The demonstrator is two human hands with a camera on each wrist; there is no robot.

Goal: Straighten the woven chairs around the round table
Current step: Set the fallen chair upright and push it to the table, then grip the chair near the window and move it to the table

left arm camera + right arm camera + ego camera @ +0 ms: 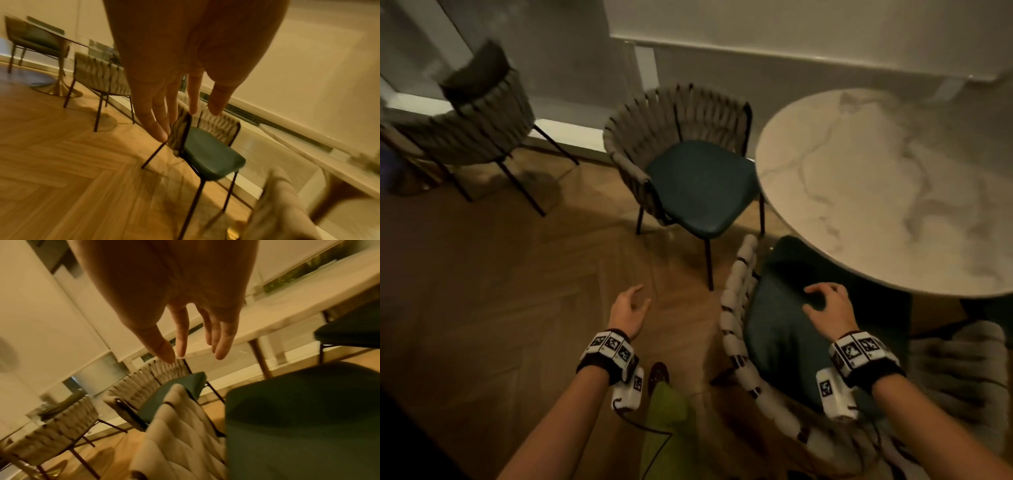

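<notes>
Both hands empty, fingers loose, left hand [629, 310], right hand [827, 306], head view alone shows round table [893, 192]

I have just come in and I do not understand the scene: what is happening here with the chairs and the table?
A person is tidying woven chairs around a round marble table. The right hand hovers open over the teal seat of the nearest chair, which is tucked partly under the table. The left hand hangs open over the wooden floor, holding nothing. A second chair stands at the table's edge; a third stands farther away.
</notes>
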